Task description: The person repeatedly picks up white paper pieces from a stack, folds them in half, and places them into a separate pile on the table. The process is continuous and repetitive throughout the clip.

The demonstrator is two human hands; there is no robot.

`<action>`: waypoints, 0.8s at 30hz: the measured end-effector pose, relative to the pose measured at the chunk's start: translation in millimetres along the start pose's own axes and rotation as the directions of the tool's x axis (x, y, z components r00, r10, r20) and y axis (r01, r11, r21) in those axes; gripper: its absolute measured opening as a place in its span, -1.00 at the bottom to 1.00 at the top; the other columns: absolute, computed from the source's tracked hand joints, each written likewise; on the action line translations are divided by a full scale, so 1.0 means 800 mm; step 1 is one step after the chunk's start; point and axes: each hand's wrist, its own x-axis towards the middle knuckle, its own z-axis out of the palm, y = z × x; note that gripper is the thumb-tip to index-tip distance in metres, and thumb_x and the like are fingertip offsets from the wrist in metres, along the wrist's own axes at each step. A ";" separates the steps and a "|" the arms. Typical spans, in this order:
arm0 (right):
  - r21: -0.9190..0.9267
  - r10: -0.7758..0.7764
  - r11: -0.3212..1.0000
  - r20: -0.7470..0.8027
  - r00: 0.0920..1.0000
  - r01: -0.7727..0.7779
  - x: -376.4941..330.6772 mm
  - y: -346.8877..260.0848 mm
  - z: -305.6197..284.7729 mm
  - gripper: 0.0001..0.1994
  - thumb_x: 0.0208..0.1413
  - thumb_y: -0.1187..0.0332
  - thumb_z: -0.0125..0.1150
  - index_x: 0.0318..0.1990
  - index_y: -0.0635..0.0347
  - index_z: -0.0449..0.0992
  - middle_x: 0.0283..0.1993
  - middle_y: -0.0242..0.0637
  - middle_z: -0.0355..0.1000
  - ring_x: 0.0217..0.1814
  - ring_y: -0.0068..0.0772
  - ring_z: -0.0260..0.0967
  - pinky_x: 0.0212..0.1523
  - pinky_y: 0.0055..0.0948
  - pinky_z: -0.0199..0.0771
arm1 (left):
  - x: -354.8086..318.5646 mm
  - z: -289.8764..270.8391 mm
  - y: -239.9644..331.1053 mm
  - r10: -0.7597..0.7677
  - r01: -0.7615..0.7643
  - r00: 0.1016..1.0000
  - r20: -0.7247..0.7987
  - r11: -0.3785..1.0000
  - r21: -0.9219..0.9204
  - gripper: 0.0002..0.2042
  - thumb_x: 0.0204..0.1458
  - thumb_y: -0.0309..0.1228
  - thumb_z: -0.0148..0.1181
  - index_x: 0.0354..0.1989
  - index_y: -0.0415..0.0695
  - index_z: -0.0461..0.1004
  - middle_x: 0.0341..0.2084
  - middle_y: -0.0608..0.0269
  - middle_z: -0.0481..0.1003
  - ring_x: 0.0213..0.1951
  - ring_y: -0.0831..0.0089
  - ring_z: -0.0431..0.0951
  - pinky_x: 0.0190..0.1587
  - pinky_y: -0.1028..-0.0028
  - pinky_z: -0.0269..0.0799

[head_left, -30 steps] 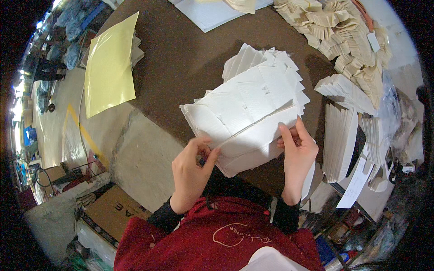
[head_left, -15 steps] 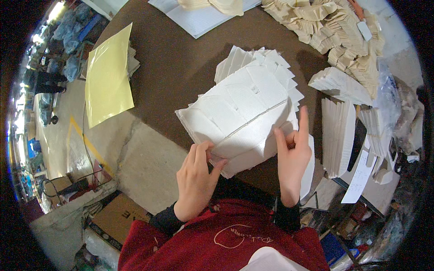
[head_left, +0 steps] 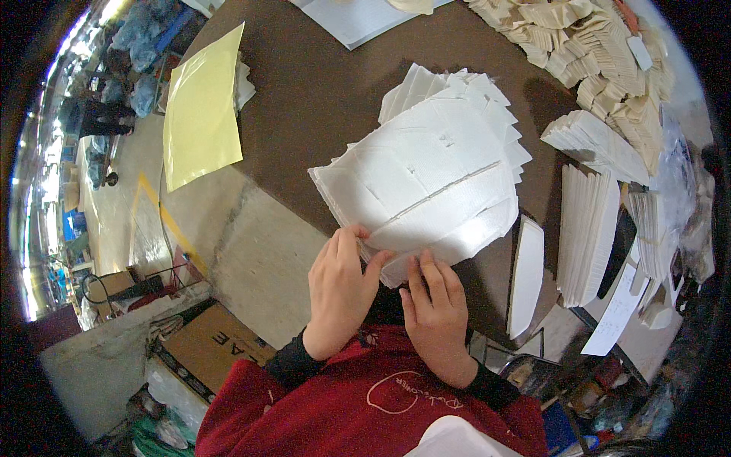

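Note:
A stack of white card sheets (head_left: 426, 164) with scored lines and stepped edges lies in front of me on the brown table. My left hand (head_left: 340, 286) is closed on the sheets' near left corner, thumb and fingers pinching the layers. Beside it, my right hand (head_left: 435, 308) is closed at the near edge, fingertips on the top sheet and thumb lower down at the rim. The layers between its fingers are partly hidden. Right of the stack lies a separate narrow white strip (head_left: 527, 276) with tapered ends.
Bundles of white strips (head_left: 588, 236) stand on the right, below a heap of cream folded pieces (head_left: 601, 53). A yellow sheet (head_left: 204, 107) overhangs the brown table's (head_left: 304, 99) left edge. At far centre is white paper (head_left: 358, 19). A cardboard box (head_left: 217, 346) sits low left.
My right hand has moved left and nearer, from the stack's right side to its near edge. The raised right part now lies flatter, and the loose strip shows fully. The view has shifted slightly.

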 end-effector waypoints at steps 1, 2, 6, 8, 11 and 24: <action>-0.011 -0.003 1.000 -0.007 1.000 0.003 0.000 0.000 0.001 -0.50 0.07 0.40 0.32 0.20 0.30 0.47 0.32 -0.10 0.29 0.31 -0.05 0.26 0.29 -0.13 0.33 | 0.002 -0.002 0.001 0.026 -0.027 0.999 0.041 0.999 0.020 -0.69 0.04 -0.32 0.36 -0.20 -0.24 0.42 -0.39 0.07 0.50 -0.34 0.11 0.54 -0.29 0.23 0.42; -0.018 0.000 1.000 -0.006 1.000 0.000 -0.001 -0.001 0.002 -0.50 0.08 0.39 0.31 0.21 0.30 0.47 0.33 -0.10 0.28 0.32 -0.06 0.24 0.32 -0.12 0.31 | 0.003 -0.006 0.001 0.052 -0.055 0.995 0.081 0.998 0.041 -0.70 0.04 -0.30 0.36 -0.24 -0.24 0.42 -0.42 0.07 0.51 -0.36 0.10 0.55 -0.31 0.24 0.42; -0.098 -0.004 0.995 -0.059 0.998 -0.001 -0.003 -0.001 0.006 -0.51 0.11 0.33 0.22 0.22 0.26 0.47 0.33 -0.21 0.31 0.34 -0.19 0.25 0.37 -0.13 0.23 | 0.013 -0.016 0.001 0.028 -0.014 0.985 0.171 0.997 -0.081 -0.66 0.07 -0.21 0.36 -0.44 -0.25 0.43 -0.61 0.00 0.44 -0.54 0.06 0.48 -0.45 0.24 0.36; -0.116 -0.010 0.993 -0.062 0.998 0.003 -0.004 0.001 0.006 -0.52 0.12 0.35 0.18 0.22 0.24 0.47 0.32 -0.23 0.32 0.37 -0.20 0.24 0.38 -0.12 0.22 | 0.021 -0.019 0.000 0.062 -0.056 0.985 0.159 0.997 -0.044 -0.66 0.10 -0.22 0.33 -0.48 -0.28 0.44 -0.65 -0.01 0.42 -0.59 0.07 0.46 -0.49 0.24 0.34; -0.121 -0.028 0.992 -0.060 0.998 0.020 -0.004 0.005 0.004 -0.55 0.11 0.37 0.15 0.18 0.23 0.51 0.31 -0.22 0.32 0.39 -0.20 0.23 0.39 -0.10 0.21 | 0.028 -0.022 0.004 0.093 -0.084 0.985 0.142 0.994 -0.067 -0.65 0.12 -0.25 0.29 -0.54 -0.30 0.46 -0.72 0.02 0.37 -0.68 0.20 0.40 -0.54 0.27 0.30; -0.058 -0.058 0.997 -0.145 0.988 0.050 0.008 0.003 0.002 -0.65 0.02 0.52 0.22 0.01 0.38 0.56 0.20 -0.13 0.37 0.30 -0.04 0.31 0.33 -0.08 0.35 | 0.017 -0.023 0.032 0.206 -0.200 0.978 0.026 0.971 -0.133 -0.64 0.09 -0.33 0.28 -0.68 -0.28 0.41 -0.82 0.08 0.21 -0.79 0.35 0.21 -0.64 0.34 0.10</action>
